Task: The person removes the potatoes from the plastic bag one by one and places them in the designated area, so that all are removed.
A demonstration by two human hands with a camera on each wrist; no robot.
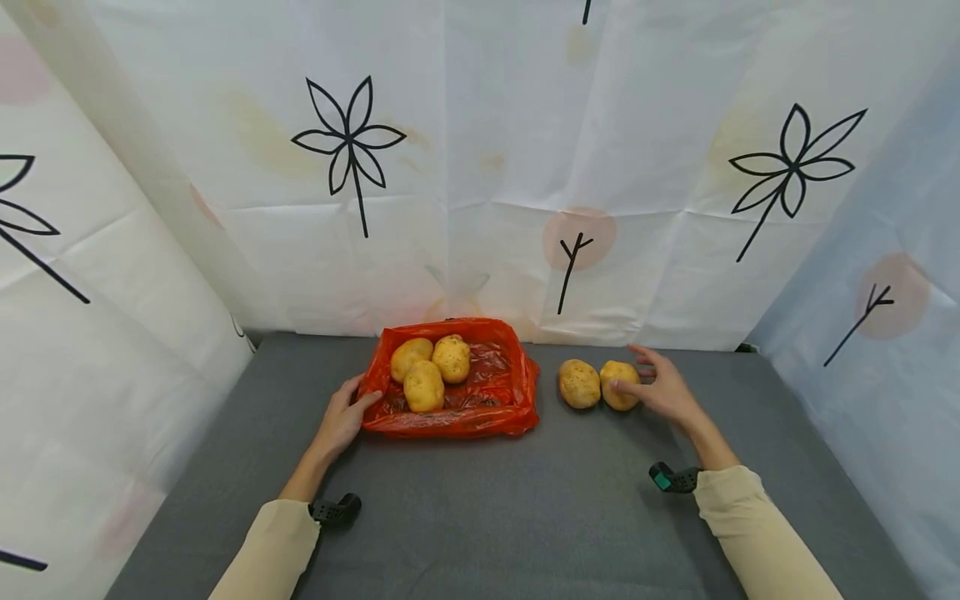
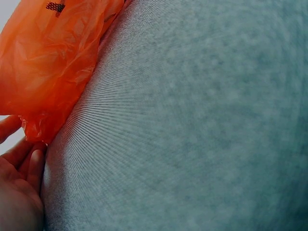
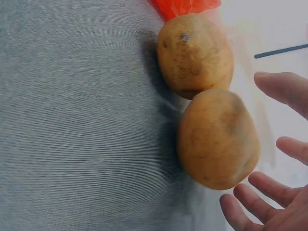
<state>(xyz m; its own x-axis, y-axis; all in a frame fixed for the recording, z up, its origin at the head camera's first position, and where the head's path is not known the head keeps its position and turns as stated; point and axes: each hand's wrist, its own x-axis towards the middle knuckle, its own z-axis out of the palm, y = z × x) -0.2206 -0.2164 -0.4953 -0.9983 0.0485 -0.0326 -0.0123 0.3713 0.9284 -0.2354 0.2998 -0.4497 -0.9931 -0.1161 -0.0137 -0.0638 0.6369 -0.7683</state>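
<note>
A red plastic bag point(image 1: 491, 421), opened out into a tray shape, lies at the back of the table with three potatoes point(image 1: 424, 387) inside at its left. My left hand point(image 1: 343, 421) grips the bag's left corner between thumb and fingers; the left wrist view shows the fingers point(image 2: 34, 168) at the orange-red plastic point(image 2: 57, 72). Right of the bag, two more potatoes sit side by side, a left one point(image 1: 579, 384) and a right one point(image 1: 619, 385). My right hand point(image 1: 666, 392) is spread around the right potato, holding nothing; in the right wrist view its fingers point(image 3: 269, 187) are extended close beside it.
Grey cloth point(image 1: 487, 517) covers the table. White patterned sheets point(image 1: 495, 150) stand behind and on both sides. A dark strap device sits on each wrist, the left one point(image 1: 336, 510) and the right one point(image 1: 673, 479).
</note>
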